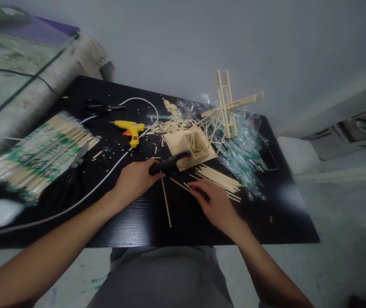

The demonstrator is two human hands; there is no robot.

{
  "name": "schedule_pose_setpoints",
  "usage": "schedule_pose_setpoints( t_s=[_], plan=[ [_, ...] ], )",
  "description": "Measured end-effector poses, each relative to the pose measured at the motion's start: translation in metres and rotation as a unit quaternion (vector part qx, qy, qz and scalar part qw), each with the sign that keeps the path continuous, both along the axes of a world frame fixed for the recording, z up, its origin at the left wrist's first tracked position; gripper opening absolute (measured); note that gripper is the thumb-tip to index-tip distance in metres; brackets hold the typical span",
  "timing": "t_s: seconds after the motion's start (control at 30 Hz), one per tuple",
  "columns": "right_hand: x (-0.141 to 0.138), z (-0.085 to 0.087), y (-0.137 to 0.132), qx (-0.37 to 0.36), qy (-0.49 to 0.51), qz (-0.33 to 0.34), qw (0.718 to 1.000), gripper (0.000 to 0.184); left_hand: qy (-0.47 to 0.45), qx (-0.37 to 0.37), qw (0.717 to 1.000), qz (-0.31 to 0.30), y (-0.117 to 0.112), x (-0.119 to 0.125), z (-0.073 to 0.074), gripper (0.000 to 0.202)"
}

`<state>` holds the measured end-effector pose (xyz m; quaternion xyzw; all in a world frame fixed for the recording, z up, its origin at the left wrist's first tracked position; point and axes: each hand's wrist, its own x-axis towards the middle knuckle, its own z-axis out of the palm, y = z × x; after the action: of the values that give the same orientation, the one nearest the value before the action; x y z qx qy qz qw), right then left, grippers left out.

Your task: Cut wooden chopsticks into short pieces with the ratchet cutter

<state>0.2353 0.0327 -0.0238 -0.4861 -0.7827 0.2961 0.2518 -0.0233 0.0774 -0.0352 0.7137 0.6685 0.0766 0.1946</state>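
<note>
Left hand: fingers and thumb of the left hand (137,179) wrap the near end of a black tool (169,163); its kind is too blurred to tell; its far end overlaps the wooden model (199,147)
Right hand: thumb and fingertips of the right hand (215,206) appear to pinch one end of a thin stick (179,184); it lies low over the black table (138,224), just beside the stick pile (223,179)
Lone stick: the single stick (166,205) runs from near the left thumb toward the table's front edge
Handling: a light pinch close to the end should steer a stick without snapping it; the tool is best held clear of the model and fingertips
Glue gun: yellow glue gun (131,129), apart from both hands; no brand readable
Stick packs: green printing on the clear stick packs (42,149); characters show, too blurred to read
</note>
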Motion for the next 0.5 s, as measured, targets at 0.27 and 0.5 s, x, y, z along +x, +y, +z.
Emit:
schedule_pose_setpoints(
  t_s=[0.27,0.5],
  plan=[
    [-0.033,-0.007,-0.017,-0.08,0.035,0.026,0.996,0.017,-0.047,-0.014,0.998,0.026,0.004,-0.002,-0.004,0.038],
    [-0.069,-0.017,-0.038,-0.064,-0.052,0.045,0.996,0.013,-0.05,-0.01,0.998,0.039,0.005,-0.002,-0.003,0.038]
  ],
)
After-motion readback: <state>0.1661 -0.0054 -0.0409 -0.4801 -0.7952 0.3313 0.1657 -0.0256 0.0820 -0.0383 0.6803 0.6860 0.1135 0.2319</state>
